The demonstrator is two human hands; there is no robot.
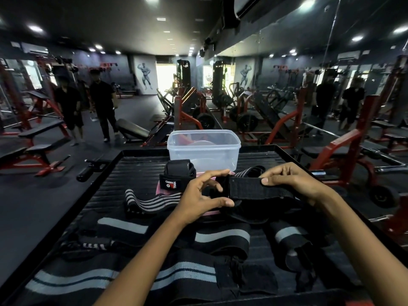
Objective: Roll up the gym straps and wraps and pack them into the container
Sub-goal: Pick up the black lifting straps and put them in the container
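The container is clear, slightly cloudy plastic, smooth with a soft sheen. The black strap looks like matt woven cloth, kinda fuzzy. The striped wraps are ribbed elastic fabric, and the platform is dull, ridged black.

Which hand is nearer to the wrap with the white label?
Left. The left hand is just right of the labelled wrap, almost touching it. The right hand is farther right, holding the black strap's other end.
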